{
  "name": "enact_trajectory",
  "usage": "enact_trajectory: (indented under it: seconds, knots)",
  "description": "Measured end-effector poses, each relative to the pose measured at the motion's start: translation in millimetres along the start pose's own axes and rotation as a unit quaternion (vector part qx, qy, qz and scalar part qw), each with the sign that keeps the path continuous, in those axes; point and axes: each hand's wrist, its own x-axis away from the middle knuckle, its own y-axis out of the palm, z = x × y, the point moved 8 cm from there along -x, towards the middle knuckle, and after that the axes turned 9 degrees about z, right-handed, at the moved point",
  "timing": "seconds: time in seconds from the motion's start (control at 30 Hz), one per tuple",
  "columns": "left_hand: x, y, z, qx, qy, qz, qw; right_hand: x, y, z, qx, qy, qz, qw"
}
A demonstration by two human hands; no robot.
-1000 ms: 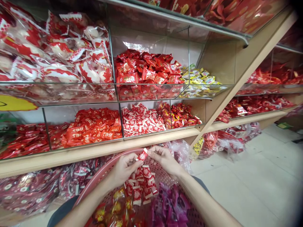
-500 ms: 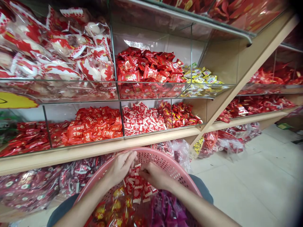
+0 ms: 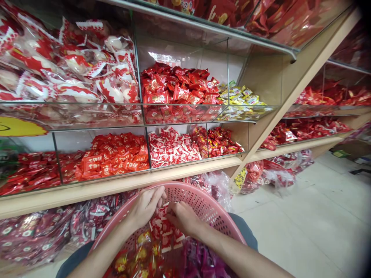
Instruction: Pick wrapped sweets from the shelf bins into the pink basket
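Note:
A pink perforated plastic basket (image 3: pixel 199 193) stands in front of me, between my knees. Both my hands are inside it, close together near its far side. My left hand (image 3: pixel 148 205) has its fingers curled in a pinch, and what they grip is hidden. Just right of it, my right hand (image 3: pixel 183 218) is closed, knuckles up, its fingertips out of sight. Small red-and-white wrapped candies (image 3: pixel 165 235) lie right beneath both hands. Nearer to me in the basket are yellow-and-red clear-wrapped pieces (image 3: pixel 142 253) and purple packets (image 3: pixel 201 258).
Glass-fronted shelves (image 3: pixel 116 175) ahead hold red, white and yellow wrapped sweets in compartments. A wooden ledge (image 3: pixel 87 195) runs just beyond the basket. Plastic bags of sweets (image 3: pixel 40 231) lie under it, with more bags (image 3: pixel 278 172) on the tiled floor (image 3: pixel 292 227) at the right.
My right hand has moved slightly left, closer to my left hand. The view has shifted a little; the basket and its contents look otherwise the same.

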Motion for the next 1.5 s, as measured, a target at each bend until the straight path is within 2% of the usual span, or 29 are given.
enact_trajectory:
  seconds: [0.2,0.33,0.43,0.57,0.67,0.73,0.83,0.97,1.07,1.13,1.2,1.3,1.4,1.5]
  knots:
    - [-0.7,0.1,-0.7,-0.002,0.009,-0.002,1.000,0.0,-9.0,-2.0,-0.031,-0.006,0.038,0.999]
    - [-0.6,-0.7,-0.8,-0.009,0.010,-0.003,1.000,5.2,-30.3,-14.9,-0.038,-0.032,0.060,0.997]
    - [-0.7,-1.7,1.5,-0.027,0.023,-0.001,0.999,7.0,-64.6,-27.9,-0.077,-0.075,0.108,0.988]
    - [-1.5,-0.9,0.5,-0.035,0.023,0.000,0.999,-5.8,-130.2,-25.6,-0.105,-0.085,0.213,0.968]
    - [-1.4,0.8,-3.9,-0.010,0.000,-0.004,1.000,-28.0,-170.3,-10.2,-0.059,-0.042,0.274,0.959]
    - [-0.9,1.4,-6.1,0.002,-0.013,-0.006,1.000,-44.5,-182.3,1.9,-0.014,0.011,0.281,0.959]
    - [-0.3,1.2,-7.1,0.008,-0.020,-0.007,1.000,-63.3,-178.9,10.1,0.028,0.066,0.248,0.966]
    - [0.0,0.2,-5.8,0.005,-0.017,-0.005,1.000,-72.6,-164.0,5.7,0.056,0.086,0.217,0.971]
    - [0.3,-0.1,-4.7,-0.004,-0.012,-0.006,1.000,-74.3,-160.9,5.7,0.044,0.086,0.233,0.968]
    - [0.3,0.1,-4.3,-0.006,-0.011,-0.007,1.000,-73.2,-164.7,6.1,-0.007,0.063,0.271,0.961]
    - [0.1,0.6,-3.8,-0.005,-0.008,-0.007,1.000,-67.1,-171.5,4.7,-0.096,0.023,0.323,0.941]
    - [-0.4,0.1,-2.6,0.002,-0.007,0.000,1.000,-45.3,-177.3,-0.8,-0.268,-0.041,0.384,0.883]
    - [-0.1,-1.3,2.7,0.039,0.003,0.004,0.999,-20.4,-160.1,-8.1,-0.423,-0.058,0.360,0.830]
    - [0.7,-1.8,10.8,0.104,0.015,-0.006,0.994,-1.5,-125.3,-13.4,-0.499,-0.036,0.300,0.812]
